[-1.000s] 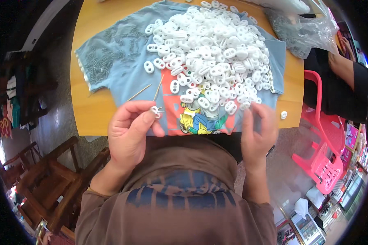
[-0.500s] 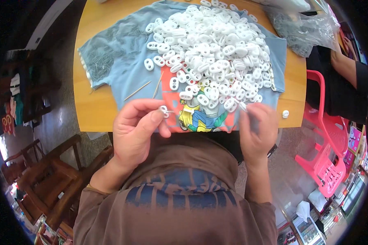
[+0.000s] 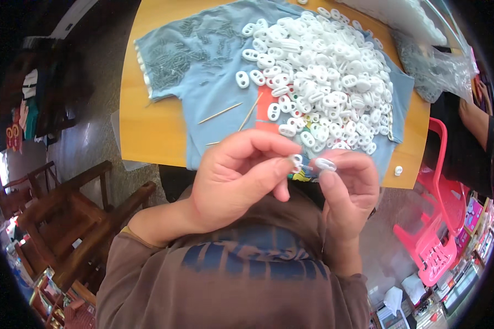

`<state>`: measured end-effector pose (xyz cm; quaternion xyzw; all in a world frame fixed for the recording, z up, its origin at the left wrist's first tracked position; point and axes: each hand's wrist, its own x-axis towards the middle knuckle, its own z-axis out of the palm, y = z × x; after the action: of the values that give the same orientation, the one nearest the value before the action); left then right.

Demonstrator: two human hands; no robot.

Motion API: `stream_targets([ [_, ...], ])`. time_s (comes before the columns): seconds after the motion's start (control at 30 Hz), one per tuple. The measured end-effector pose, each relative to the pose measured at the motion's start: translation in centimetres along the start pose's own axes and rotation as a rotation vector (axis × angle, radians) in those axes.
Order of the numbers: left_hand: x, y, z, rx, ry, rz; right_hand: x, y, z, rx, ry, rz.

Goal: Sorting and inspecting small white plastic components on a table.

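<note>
My left hand [image 3: 236,181] pinches a small white two-holed plastic cord-lock piece [image 3: 296,161] between thumb and forefinger. A thin metal spring [image 3: 308,167] points out of it to the right. Just beside it, my right hand [image 3: 352,183] grips a white oval cord-lock piece [image 3: 325,164], close to the spring's end; whether they touch I cannot tell. Beyond my hands, a big heap of similar white two-holed pieces [image 3: 334,71] lies on a blue T-shirt [image 3: 203,118] spread over the table. Many tiny springs [image 3: 178,60] are scattered on its left sleeve.
Pointed wooden sticks [image 3: 220,112] lie on the shirt left of the heap. One white piece [image 3: 398,171] sits alone on the yellow wooden table [image 3: 148,131]. A clear plastic bag [image 3: 441,71] rests at the far right, near another person's arm [image 3: 473,118]. A pink chair [image 3: 441,192] stands right.
My right hand has come from the heap toward my left with a white piece. My left hand has moved right, bringing the two pieces close together. The whole view has shifted.
</note>
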<state>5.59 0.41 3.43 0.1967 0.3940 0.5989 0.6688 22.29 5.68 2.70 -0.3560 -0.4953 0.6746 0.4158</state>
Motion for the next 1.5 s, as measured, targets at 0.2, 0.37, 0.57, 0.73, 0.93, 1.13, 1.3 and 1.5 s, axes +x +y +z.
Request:
stream_targets([
  [0.2,0.4,-0.1,-0.2,0.025,0.024,0.059,0.5,0.1,1.4,0.097,-0.003,0.044],
  [0.37,0.3,-0.1,0.0,0.012,-0.001,0.026,0.5,0.1,0.8,0.333,-0.023,0.180],
  [0.57,0.6,-0.6,0.0,0.051,0.006,0.021,0.8,0.5,0.3,0.304,-0.037,0.137],
  [0.73,0.6,-0.6,0.2,0.093,0.009,0.007,0.9,0.2,0.3,0.229,-0.049,0.114],
  [0.93,0.6,-1.0,-0.1,0.220,-0.023,0.085,1.1,-0.3,0.3,-0.030,-0.028,0.003],
  [1.13,0.5,-1.3,-0.2,0.310,0.011,0.145,1.3,-0.6,0.3,-0.311,-0.045,-0.144],
  [1.3,0.6,-1.2,-0.4,0.382,-0.009,0.148,1.3,-0.7,0.3,-0.452,-0.059,-0.200],
  [1.5,0.5,-1.3,-0.4,0.372,-0.030,0.120,1.3,-0.7,0.5,-0.573,-0.077,-0.223],
])
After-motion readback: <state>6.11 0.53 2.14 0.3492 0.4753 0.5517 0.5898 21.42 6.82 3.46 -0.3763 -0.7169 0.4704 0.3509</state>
